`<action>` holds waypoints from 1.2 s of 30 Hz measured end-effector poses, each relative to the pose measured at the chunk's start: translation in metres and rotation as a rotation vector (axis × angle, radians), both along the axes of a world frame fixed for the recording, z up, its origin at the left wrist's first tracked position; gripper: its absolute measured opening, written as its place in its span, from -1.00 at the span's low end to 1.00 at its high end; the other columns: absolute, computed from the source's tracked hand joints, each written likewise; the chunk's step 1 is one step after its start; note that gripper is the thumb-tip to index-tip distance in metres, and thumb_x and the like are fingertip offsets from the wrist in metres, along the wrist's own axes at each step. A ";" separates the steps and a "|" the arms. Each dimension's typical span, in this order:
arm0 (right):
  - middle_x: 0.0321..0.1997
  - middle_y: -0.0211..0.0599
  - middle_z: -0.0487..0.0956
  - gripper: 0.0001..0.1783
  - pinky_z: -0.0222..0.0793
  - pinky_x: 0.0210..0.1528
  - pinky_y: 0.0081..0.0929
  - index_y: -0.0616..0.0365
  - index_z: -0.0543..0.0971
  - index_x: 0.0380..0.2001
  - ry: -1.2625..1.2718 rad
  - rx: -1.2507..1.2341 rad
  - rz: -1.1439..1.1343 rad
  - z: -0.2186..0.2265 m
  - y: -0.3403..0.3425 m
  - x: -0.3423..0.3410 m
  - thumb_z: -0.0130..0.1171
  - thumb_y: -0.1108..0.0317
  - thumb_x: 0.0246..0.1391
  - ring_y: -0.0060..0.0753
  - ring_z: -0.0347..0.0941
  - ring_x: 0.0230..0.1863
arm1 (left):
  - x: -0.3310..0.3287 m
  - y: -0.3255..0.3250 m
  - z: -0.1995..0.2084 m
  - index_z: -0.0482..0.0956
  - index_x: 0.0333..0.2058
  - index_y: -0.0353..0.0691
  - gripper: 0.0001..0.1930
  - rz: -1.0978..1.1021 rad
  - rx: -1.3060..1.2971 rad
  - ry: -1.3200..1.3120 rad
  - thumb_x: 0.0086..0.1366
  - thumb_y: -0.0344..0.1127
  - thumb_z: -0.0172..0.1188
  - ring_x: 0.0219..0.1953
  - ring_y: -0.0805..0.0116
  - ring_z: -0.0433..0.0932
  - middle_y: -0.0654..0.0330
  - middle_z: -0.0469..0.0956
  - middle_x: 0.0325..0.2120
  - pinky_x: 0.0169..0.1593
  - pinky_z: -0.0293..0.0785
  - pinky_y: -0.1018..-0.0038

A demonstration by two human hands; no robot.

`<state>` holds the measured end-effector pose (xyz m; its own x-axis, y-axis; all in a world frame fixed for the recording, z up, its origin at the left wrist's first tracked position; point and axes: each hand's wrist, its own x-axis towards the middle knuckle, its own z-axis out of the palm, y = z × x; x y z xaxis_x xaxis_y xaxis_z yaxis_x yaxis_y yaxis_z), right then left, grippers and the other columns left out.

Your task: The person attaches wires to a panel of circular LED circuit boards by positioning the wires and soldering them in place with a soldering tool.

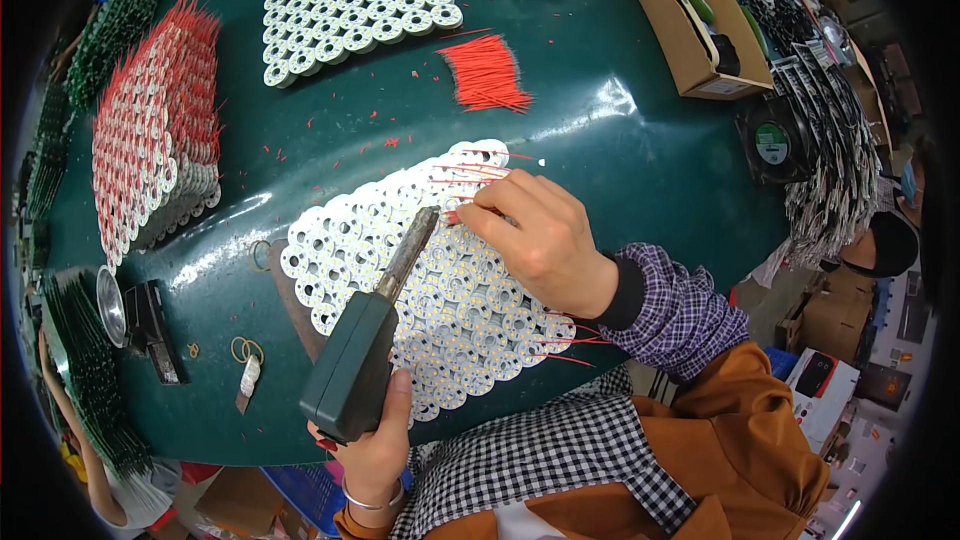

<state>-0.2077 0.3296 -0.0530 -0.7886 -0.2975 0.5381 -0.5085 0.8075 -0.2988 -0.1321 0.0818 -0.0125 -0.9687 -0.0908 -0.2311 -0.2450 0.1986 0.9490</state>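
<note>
In front of me lies a panel of round white LED boards (450, 310) with small yellow chips. My left hand (375, 450) is closed around the handle of a dark green soldering gun (350, 370); its metal barrel slants up across the panel, the tip close to my right fingertips. My right hand (545, 240) is above the panel's far right part, fingers pinched on a thin red wire (452, 217). Several other red wires (475, 172) stick out from the boards beside it, and more (570, 342) lie at the panel's right edge.
A bundle of cut red wires (488, 73) lies beyond the panel, near another board panel (360, 10). At left stands a wired stack (155, 140). A cardboard box (700, 30) and a black fan (772, 143) are at right; a black metal stand (155, 330) is at near left.
</note>
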 end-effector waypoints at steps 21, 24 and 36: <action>-0.43 -0.33 0.41 -0.85 0.39 -0.35 -0.44 0.24 0.56 -0.40 0.049 0.014 -0.011 0.002 -0.001 0.000 0.23 0.49 -0.13 -0.34 0.43 -0.34 | 0.007 0.003 0.006 0.58 -0.13 -0.41 -0.72 0.030 0.042 0.020 0.17 -0.55 0.36 -0.47 0.50 0.51 0.18 0.60 -0.35 -0.42 0.43 0.57; -0.37 -0.31 0.53 -0.76 0.45 -0.36 -0.44 0.25 0.63 -0.31 0.000 0.024 -0.020 0.006 0.000 0.003 0.30 0.51 -0.17 -0.32 0.50 -0.36 | 0.011 0.001 0.009 0.49 0.06 -0.40 -0.57 0.055 0.146 0.073 0.18 -0.65 0.26 -0.45 0.52 0.50 0.11 0.59 -0.18 -0.46 0.43 0.64; -0.33 -0.28 0.51 -0.79 0.49 -0.27 -0.40 0.26 0.61 -0.33 -0.072 0.015 -0.061 0.025 0.027 0.029 0.24 0.54 -0.14 -0.26 0.50 -0.26 | 0.013 0.011 0.008 0.44 0.08 -0.45 -0.53 0.184 0.097 0.121 0.16 -0.65 0.21 -0.65 0.53 0.39 -0.03 0.60 -0.10 -0.61 0.29 0.62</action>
<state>-0.1785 0.3561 -0.0281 -0.8418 -0.2551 0.4757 -0.4360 0.8409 -0.3206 -0.1187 0.0928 -0.0042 -0.9592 -0.2510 -0.1302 -0.1516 0.0680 0.9861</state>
